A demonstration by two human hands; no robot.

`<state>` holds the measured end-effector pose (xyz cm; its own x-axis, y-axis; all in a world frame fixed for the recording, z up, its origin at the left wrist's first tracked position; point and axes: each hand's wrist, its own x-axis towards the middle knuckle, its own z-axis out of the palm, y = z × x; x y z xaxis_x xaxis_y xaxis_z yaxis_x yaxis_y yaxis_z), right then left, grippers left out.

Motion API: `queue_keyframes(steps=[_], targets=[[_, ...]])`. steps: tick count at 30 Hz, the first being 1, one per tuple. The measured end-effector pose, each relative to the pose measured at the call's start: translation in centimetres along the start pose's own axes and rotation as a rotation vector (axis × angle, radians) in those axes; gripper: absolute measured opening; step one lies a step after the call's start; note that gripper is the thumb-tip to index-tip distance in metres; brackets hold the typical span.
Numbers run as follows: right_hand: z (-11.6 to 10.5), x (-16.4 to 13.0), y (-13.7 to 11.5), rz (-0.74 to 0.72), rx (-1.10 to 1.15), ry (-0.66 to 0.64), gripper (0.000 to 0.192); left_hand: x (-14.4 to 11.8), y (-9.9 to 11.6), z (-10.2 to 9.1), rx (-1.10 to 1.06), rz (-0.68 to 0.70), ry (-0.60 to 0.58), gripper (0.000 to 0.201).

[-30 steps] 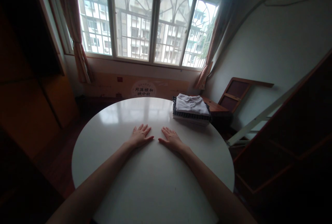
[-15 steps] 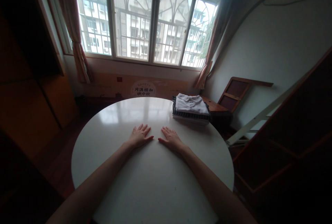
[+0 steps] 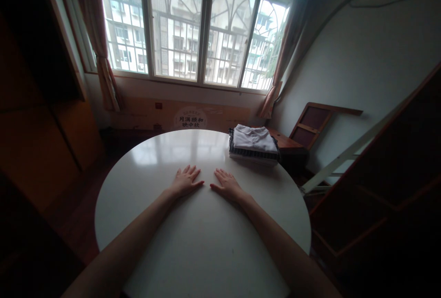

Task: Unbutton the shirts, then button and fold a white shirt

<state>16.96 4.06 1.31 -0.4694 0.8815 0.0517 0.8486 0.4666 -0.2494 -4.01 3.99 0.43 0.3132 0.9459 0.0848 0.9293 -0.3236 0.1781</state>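
Both palms rest flat on a glossy white round table [image 3: 206, 252]. My left hand [image 3: 186, 181] has its fingers spread and holds nothing. A small gap to its right, my right hand [image 3: 226, 184] lies the same way, fingers apart, thumb pointing toward the left thumb. Beyond my right hand, near the table's far right edge, sits a stack of folded clothes. On top of it is a white collared shirt [image 3: 253, 139], above a dark striped garment [image 3: 258, 154]. What lies at the bottom of the stack is pale and hard to make out.
Behind the table, a printed cardboard panel [image 3: 144, 111] stands below the barred window [image 3: 177, 45]. A brown wooden piece of furniture [image 3: 284, 139] and a wooden frame [image 3: 312, 123] are at the right, near a pale slanted beam [image 3: 330, 169]. An orange-brown cabinet [image 3: 51, 151] stands left.
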Motion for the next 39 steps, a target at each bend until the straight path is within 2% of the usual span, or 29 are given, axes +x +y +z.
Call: queue_keyframes(steps=[39], targets=[[0.07, 0.08, 0.16, -0.007, -0.009, 0.001, 0.072, -0.07, 0.03, -0.09, -0.005, 0.004, 0.003, 0.067]])
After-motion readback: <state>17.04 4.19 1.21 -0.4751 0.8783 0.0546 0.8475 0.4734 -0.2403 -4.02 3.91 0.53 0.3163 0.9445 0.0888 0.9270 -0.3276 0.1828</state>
